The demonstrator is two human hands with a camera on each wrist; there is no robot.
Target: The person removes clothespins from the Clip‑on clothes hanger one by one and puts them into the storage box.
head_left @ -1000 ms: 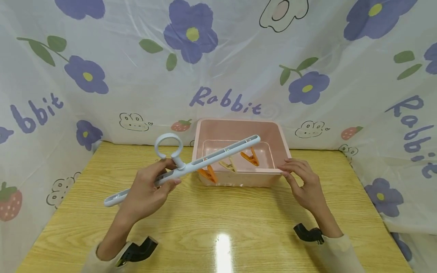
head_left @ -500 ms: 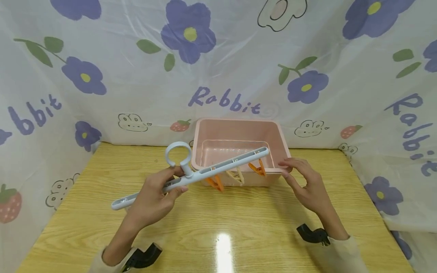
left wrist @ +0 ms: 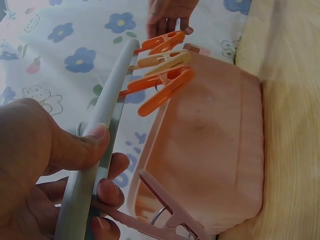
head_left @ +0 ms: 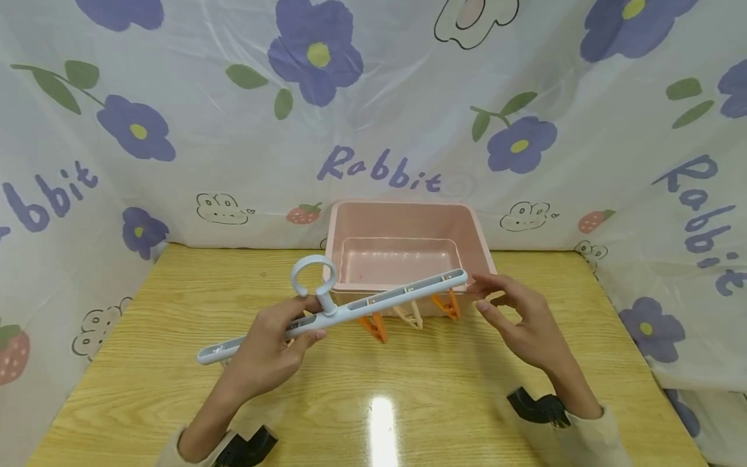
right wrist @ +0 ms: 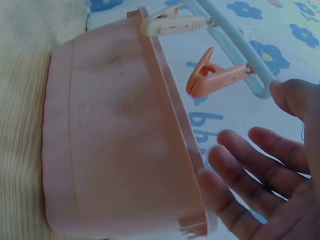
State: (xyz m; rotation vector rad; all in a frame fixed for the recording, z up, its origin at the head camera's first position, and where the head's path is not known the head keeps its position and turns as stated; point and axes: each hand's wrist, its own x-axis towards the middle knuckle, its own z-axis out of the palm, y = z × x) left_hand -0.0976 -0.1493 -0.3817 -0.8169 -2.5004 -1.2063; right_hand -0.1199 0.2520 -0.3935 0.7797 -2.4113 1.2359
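Note:
My left hand (head_left: 265,353) grips the middle of a pale blue hanger bar (head_left: 385,299), just beside its ring-shaped hook (head_left: 314,259). From the bar's right part hang an orange clip (head_left: 375,327), a cream clip (head_left: 410,316) and another orange clip (head_left: 448,303); the left wrist view also shows a pink clip (left wrist: 172,212) beneath the fingers. My right hand (head_left: 525,324) has its fingers spread and holds nothing, close to the bar's right end and the front right corner of a pink basin (head_left: 408,214). In the right wrist view its thumb is near the bar's end.
The pink basin stands at the back of the wooden table (head_left: 327,402), behind the hanger, and its visible inside holds nothing. A flower-printed cloth (head_left: 233,149) rises behind and at both sides of the table.
My left hand has moved the hanger right and toward the front, so its clips now hang in front of the basin. My right hand's fingers have come off the basin's rim.

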